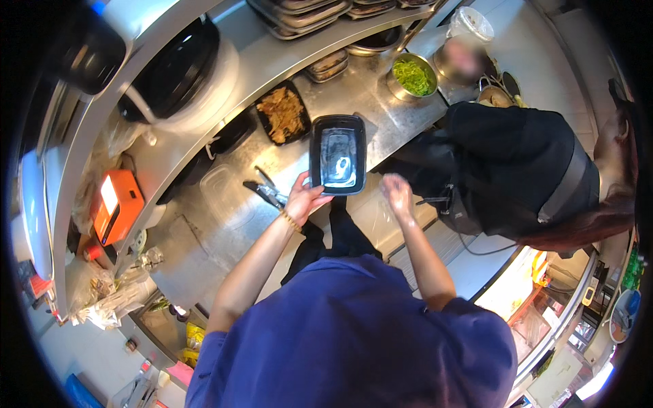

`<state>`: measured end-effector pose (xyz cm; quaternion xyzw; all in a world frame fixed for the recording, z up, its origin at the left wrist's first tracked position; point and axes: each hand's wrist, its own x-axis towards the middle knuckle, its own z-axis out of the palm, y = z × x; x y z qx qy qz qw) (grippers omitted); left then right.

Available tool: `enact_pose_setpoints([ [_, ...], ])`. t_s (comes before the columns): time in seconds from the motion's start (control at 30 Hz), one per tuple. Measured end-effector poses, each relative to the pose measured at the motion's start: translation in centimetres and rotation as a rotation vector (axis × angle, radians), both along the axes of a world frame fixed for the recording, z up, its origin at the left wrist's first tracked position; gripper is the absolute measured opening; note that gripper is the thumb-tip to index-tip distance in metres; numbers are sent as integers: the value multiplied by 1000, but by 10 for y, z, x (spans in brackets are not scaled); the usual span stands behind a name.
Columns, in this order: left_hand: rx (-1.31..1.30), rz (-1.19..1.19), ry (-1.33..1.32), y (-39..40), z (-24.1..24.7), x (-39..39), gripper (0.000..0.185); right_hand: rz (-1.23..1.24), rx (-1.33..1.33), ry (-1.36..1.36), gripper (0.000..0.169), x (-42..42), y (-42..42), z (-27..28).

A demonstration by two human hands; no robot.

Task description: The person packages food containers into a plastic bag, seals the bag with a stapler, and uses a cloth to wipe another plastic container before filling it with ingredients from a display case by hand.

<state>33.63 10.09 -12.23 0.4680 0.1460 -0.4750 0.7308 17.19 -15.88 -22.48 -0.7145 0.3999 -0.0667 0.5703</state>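
My left hand (305,196) grips the near left corner of a black rectangular plastic food container (337,154), which looks empty and shiny inside. My right hand (397,195) is raised to the right of the container, blurred, touching nothing I can make out; its fingers are not clear. Beyond the container, a black tray of shredded cooked food (283,115) rests on the steel counter (194,255). Metal tongs with black ends (266,187) lie just left of my left hand. A clear plastic lid (228,195) lies on the counter farther left.
A co-worker in black (520,173) stands close on the right. A metal pot of chopped greens (413,77) stands at the counter's far right. A steel shelf (285,61) overhangs the counter, bearing stacked filled containers (306,15), large black containers (173,66) and an orange device (118,206).
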Motion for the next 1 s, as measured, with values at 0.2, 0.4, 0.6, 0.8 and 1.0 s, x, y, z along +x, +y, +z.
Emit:
enact_pose_setpoints([
  [0.2, 65, 113, 148, -153, -50, 2, 57, -157, 342, -77, 22, -25, -3, 30],
  [0.4, 138, 358, 54, -222, -71, -8, 57, -101, 322, -106, 19, -20, -16, -1],
  [0.6, 132, 315, 161, -261, -83, 20, 59, 86, 317, -49, 26, 6, -14, 3],
  [0.8, 837, -511, -1379, -196, -90, 18, 42, 193, 158, -20, 23, 14, -25, 2],
  [1.0, 996, -570, -1343, -127, -112, 17, 56, 173, 260, -71, 23, 20, -20, -5],
])
